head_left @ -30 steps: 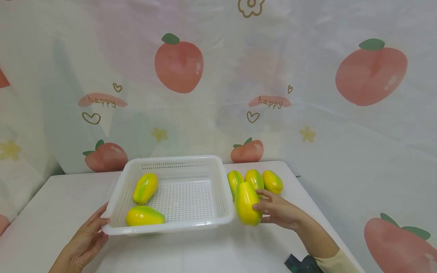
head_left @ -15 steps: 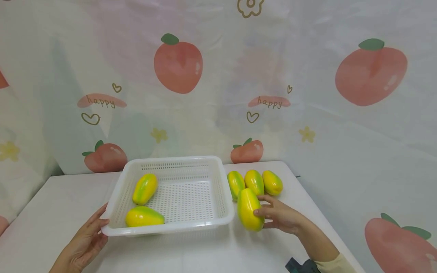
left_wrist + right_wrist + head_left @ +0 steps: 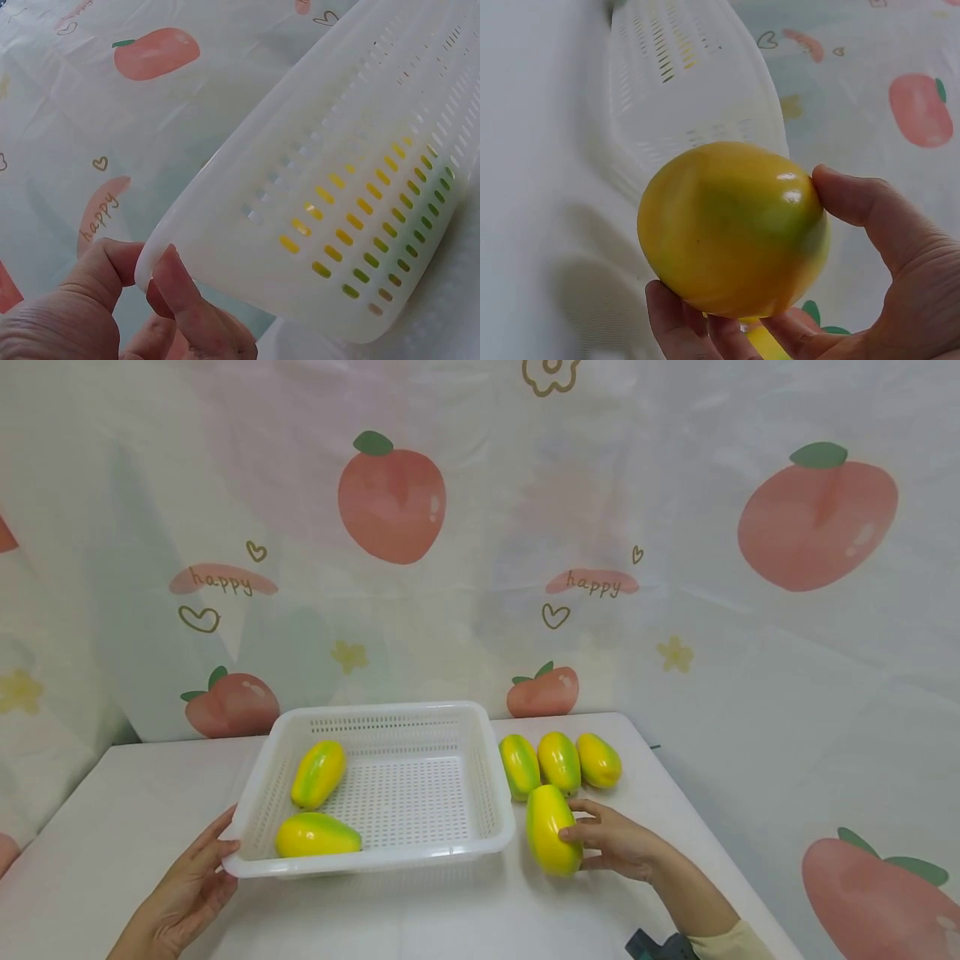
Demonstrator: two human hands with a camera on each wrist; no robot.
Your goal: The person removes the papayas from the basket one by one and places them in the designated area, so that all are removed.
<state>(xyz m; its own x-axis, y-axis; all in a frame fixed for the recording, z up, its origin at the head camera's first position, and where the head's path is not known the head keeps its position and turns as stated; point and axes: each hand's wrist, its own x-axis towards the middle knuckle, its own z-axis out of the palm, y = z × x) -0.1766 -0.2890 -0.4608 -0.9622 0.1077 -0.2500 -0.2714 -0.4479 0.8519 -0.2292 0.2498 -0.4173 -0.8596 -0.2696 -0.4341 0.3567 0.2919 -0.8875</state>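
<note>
My left hand pinches the left front corner of a white perforated basket; in the left wrist view the thumb and fingers grip its rim. Inside the basket lie two yellow-green papayas, one upright at the back left and one sideways near the front. Right of the basket, my right hand holds another papaya between thumb and fingers. The right wrist view shows that papaya end-on, with the right hand curled around it.
Three papayas stand in a row on the white table, right of the basket, behind the held one. A dark object shows by the right sleeve. A fruit-patterned cloth hangs behind the table.
My right hand has moved slightly down and toward the front with its papaya, away from the row behind. The left hand, the basket and the other papayas look unmoved.
</note>
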